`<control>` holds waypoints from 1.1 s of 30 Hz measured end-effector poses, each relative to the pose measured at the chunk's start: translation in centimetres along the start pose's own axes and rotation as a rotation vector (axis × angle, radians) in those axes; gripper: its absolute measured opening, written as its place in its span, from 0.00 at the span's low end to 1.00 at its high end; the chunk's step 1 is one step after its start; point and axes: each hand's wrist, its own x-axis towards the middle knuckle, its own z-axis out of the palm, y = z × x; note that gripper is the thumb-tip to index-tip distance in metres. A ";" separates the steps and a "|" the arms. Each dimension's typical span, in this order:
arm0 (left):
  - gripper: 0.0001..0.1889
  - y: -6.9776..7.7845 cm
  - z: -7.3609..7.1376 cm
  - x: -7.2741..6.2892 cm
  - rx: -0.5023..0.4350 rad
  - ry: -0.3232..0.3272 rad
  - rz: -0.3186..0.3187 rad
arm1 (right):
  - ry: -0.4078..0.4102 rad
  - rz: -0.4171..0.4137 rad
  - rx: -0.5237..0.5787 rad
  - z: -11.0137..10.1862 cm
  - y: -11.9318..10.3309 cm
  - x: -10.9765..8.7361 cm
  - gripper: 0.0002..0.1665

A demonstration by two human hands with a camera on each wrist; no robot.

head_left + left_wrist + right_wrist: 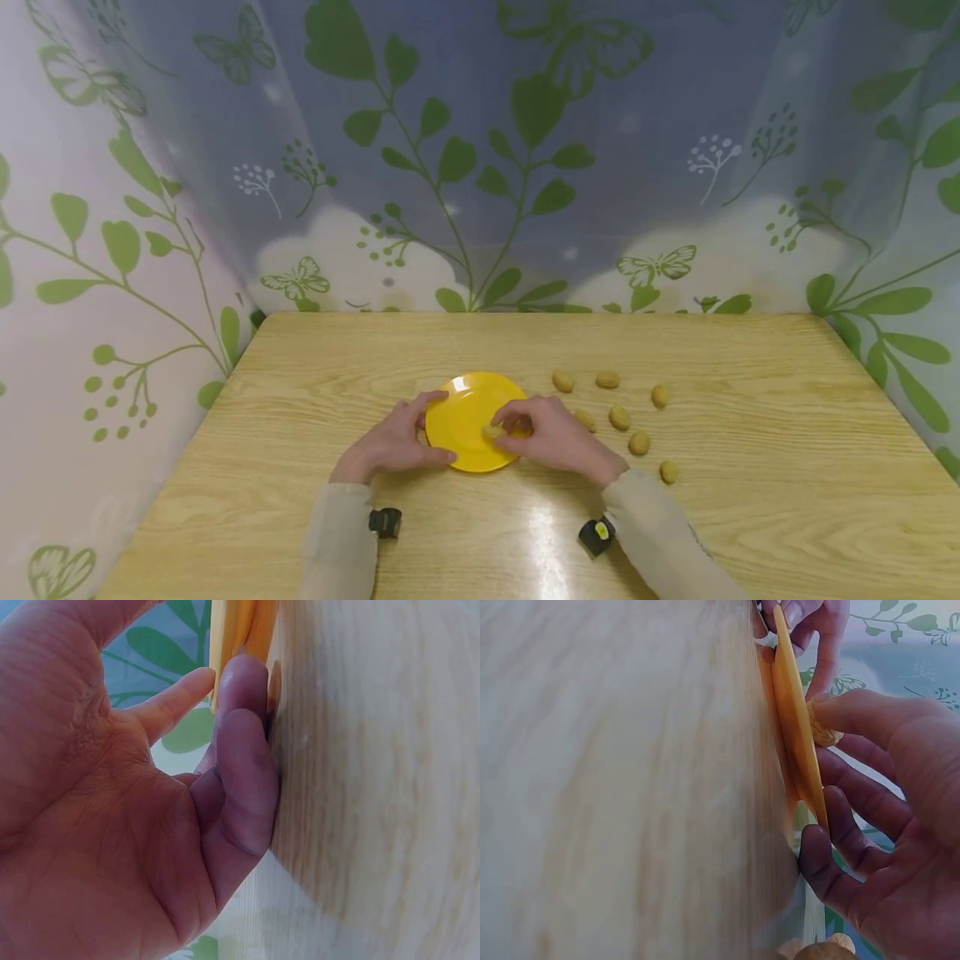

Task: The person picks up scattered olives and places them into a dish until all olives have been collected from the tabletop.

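A round yellow plate (461,425) lies on the wooden table in front of the person. At its left side the left hand (393,437) holds the rim, thumb at the near edge and a finger at the far edge. The right hand (553,435) reaches over the plate's right part and pinches a walnut (492,432) between thumb and fingers. In the right wrist view this walnut (825,729) shows a rough tan shell, close against the plate's upper side. The left wrist view has curled fingers (244,757) low beside the plate's edge (244,630).
Several loose walnuts (618,417) lie scattered on the table (750,500) to the right of the plate, some close to the right hand. A curtain (480,167) with leaves and butterflies hangs behind the table's far edge. Each wrist wears a small black device (386,523).
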 end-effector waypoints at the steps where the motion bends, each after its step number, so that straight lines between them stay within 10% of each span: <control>1: 0.49 0.0 0.0 0.0 -0.003 -0.001 0.003 | 0.001 -0.002 -0.001 0.0 0.0 0.0 0.11; 33: 0.49 -0.1 0.3 0.1 -0.002 0.020 0.000 | -0.023 -0.007 0.042 -0.5 -0.1 -0.1 0.14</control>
